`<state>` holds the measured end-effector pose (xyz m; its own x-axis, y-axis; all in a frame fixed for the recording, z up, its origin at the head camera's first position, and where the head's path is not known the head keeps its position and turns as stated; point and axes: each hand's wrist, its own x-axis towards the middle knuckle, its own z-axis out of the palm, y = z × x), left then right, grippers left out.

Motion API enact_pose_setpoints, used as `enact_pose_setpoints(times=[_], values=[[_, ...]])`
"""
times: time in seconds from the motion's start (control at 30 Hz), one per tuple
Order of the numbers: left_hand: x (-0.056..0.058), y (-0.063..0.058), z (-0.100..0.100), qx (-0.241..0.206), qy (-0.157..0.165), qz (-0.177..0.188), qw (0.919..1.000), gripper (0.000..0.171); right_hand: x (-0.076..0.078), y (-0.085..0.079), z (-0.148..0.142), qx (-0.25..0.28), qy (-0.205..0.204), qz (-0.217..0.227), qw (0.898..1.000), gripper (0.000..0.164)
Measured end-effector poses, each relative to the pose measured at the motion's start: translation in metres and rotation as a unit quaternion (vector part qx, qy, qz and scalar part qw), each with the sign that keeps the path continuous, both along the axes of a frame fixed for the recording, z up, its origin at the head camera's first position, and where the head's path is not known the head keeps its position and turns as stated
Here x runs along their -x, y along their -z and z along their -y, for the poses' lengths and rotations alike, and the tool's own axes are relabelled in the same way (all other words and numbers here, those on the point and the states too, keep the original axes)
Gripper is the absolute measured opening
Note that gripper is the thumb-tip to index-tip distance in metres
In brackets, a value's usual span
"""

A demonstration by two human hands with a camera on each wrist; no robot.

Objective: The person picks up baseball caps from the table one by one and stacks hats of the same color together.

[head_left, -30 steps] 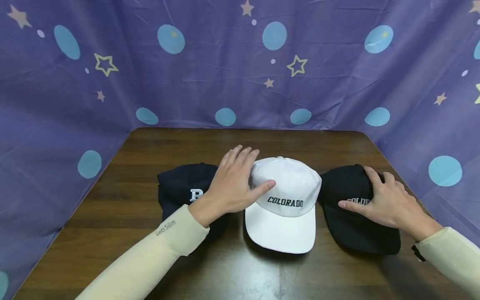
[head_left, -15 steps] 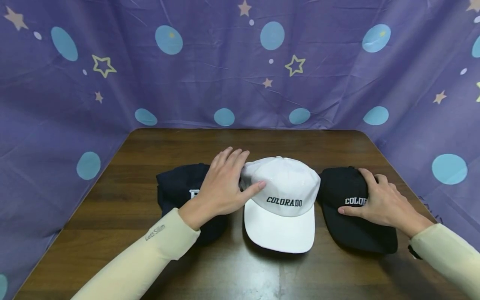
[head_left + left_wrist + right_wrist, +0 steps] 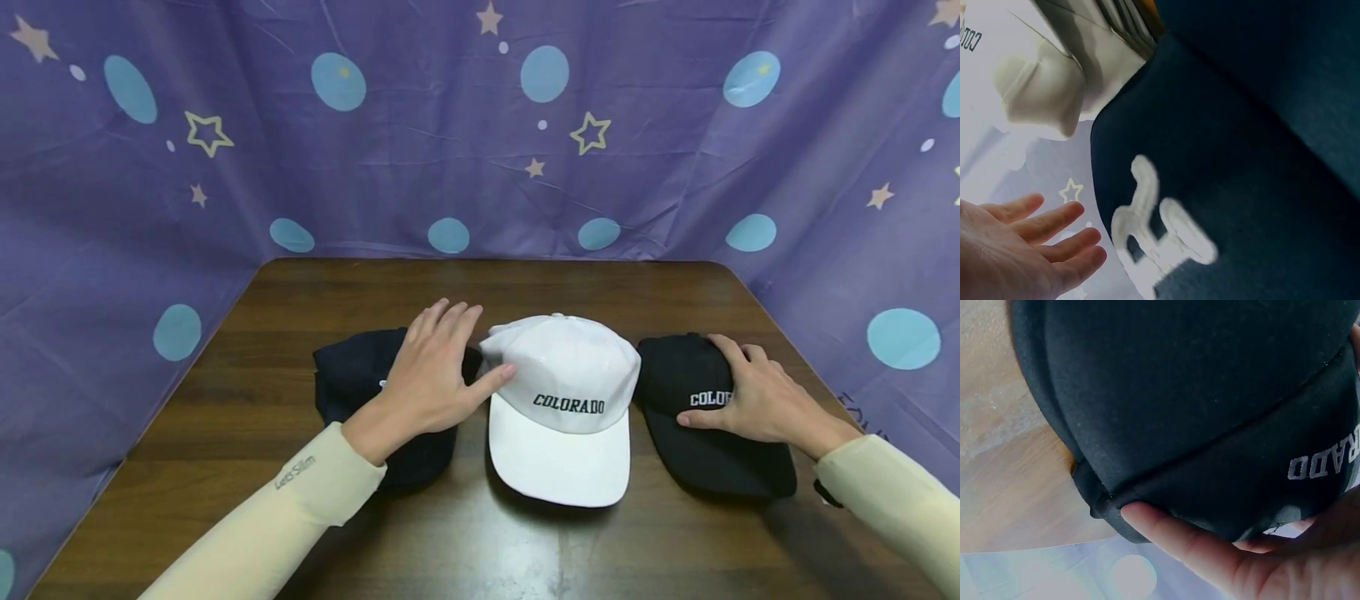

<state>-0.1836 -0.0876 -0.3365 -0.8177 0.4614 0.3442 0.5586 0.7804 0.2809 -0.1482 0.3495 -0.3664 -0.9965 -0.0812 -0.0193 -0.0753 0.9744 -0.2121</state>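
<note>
Three baseball caps stand in a row on the wooden table. The left one is a navy cap with a white raised letter, which fills much of the left wrist view. In the middle sits a white cap lettered COLORADO. On the right is a black cap, also with white lettering. My left hand hovers in front of the navy cap, fingers spread and holding nothing, its thumb overlapping the white cap's edge. My right hand grips the black cap's crown, thumb across its front and fingers over the far side.
The brown wooden table runs back to a purple curtain printed with stars and blue spots. The curtain also hangs along both sides. The white and black caps stand nearly touching.
My left hand has drifted left, off the white cap and across the navy one. The black cap has shifted slightly left and turned a little under my right hand.
</note>
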Motion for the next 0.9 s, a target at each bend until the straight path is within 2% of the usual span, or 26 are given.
enact_pose_setpoints(times=[0.33, 0.63, 0.9], values=[[0.0, 0.001, 0.006, 0.003, -0.007, 0.004, 1.0, 0.096, 0.003, 0.002, -0.003, -0.001, -0.002, -0.011, 1.0, 0.138], [0.0, 0.002, 0.016, 0.006, -0.013, 0.012, 0.9998, 0.095, -0.002, -0.007, -0.007, -0.011, 0.014, 0.01, 1.0, 0.143], [0.001, 0.005, 0.027, 0.015, -0.025, 0.014, 0.9995, 0.096, -0.004, -0.016, -0.006, -0.018, 0.025, -0.015, 0.999, 0.127]])
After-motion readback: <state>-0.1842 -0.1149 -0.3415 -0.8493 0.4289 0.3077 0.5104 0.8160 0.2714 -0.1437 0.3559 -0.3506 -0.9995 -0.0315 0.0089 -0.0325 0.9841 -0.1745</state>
